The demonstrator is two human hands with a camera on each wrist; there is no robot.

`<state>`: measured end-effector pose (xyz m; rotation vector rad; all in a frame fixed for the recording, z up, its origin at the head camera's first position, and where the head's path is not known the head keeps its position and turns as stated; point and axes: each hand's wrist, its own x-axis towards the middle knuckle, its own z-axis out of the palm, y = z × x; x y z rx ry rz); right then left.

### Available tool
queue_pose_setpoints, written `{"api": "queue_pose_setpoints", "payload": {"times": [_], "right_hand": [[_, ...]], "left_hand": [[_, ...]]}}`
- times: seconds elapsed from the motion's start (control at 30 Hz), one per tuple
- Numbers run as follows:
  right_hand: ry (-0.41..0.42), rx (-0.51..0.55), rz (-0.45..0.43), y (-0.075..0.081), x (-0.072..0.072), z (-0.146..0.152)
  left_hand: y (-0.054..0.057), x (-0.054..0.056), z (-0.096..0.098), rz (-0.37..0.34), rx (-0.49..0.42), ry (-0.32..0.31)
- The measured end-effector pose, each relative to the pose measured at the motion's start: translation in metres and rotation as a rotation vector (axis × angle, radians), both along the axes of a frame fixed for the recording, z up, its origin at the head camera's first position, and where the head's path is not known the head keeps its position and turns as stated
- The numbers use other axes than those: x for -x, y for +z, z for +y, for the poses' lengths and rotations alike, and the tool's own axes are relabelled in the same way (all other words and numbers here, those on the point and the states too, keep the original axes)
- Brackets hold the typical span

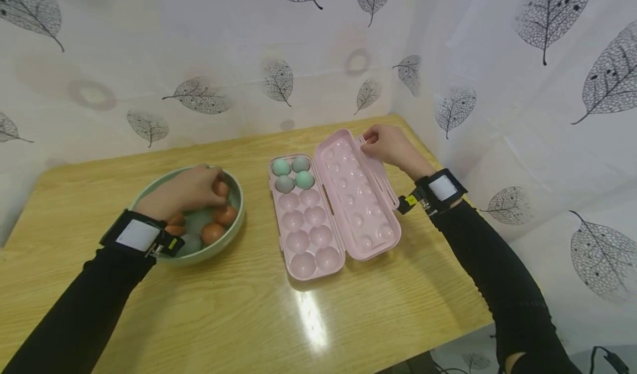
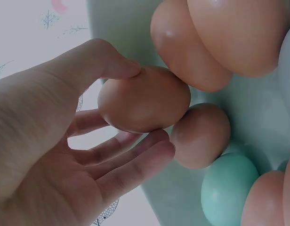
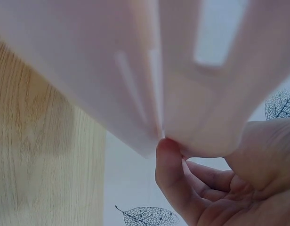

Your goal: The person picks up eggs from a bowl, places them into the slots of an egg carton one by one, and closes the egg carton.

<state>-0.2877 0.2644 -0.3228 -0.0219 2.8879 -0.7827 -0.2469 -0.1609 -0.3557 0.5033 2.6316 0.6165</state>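
Over the pale green bowl (image 1: pixel 230 240), my left hand (image 1: pixel 186 188) pinches a brown egg (image 2: pixel 145 101) between thumb and fingertips, as the left wrist view shows. Another brown egg (image 2: pixel 201 135) lies right by those fingertips, with a mint green egg (image 2: pixel 229 190) below it. My right hand (image 1: pixel 393 143) grips the far edge of the pink lid (image 1: pixel 354 200) of an egg box, thumb and fingers at its corner. The box base (image 1: pixel 303 238) lies flat, with several green and greyish eggs (image 1: pixel 304 180) in its far cups; the nearer cups hold nothing.
Bowl and box stand on a wooden table (image 1: pixel 224 318), the bowl to the left. A white curtain (image 1: pixel 328 47) with leaf prints hangs behind and along the right side. More brown eggs (image 1: pixel 212 233) and a greyish egg (image 1: pixel 191 244) lie in the bowl.
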Motion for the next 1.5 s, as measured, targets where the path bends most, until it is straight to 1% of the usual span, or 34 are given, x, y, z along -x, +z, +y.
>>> {"api": "queue_pose_setpoints", "payload": {"times": [0.07,0.13,0.2,0.33,0.43,0.53,0.7,0.8,0.93,1.13,1.2,1.37,1.5], "right_hand": [[0.005,0.007,0.007,0.001,0.0,0.0],[0.011,0.013,0.017,0.001,-0.001,0.0],[0.015,0.013,0.02,0.0,-0.002,0.001],[0.018,0.006,0.021,-0.001,-0.004,0.003],[0.022,0.008,0.026,-0.001,-0.004,0.002],[0.027,0.009,0.031,0.0,-0.004,-0.001],[0.038,0.015,0.036,0.002,-0.003,-0.006],[0.04,0.015,0.055,0.002,-0.005,-0.005],[0.048,0.006,0.073,-0.001,-0.005,-0.002],[0.055,0.006,0.058,-0.003,-0.005,0.0],[0.052,0.004,0.056,-0.003,-0.005,0.001],[0.048,0.007,0.057,-0.004,-0.004,0.001],[0.044,0.012,0.049,-0.005,-0.006,0.0]], "left_hand": [[0.001,0.002,0.0,0.106,0.048,-0.053],[0.002,0.002,0.001,0.175,0.08,-0.083],[0.002,0.003,0.002,0.199,0.085,-0.092],[0.003,0.002,0.005,0.21,0.097,-0.082],[0.006,0.003,0.005,0.201,0.113,-0.067],[0.013,0.002,0.004,0.206,0.121,-0.063],[0.028,-0.003,0.003,0.255,0.131,-0.068],[0.035,-0.006,0.009,0.263,0.137,-0.063],[0.04,-0.009,0.018,0.273,0.146,-0.068],[0.041,-0.013,0.03,0.295,0.13,-0.096],[0.04,-0.014,0.034,0.294,0.114,-0.095],[0.036,-0.015,0.046,0.309,0.093,-0.122],[0.028,-0.014,0.057,0.353,0.115,-0.155]]}}
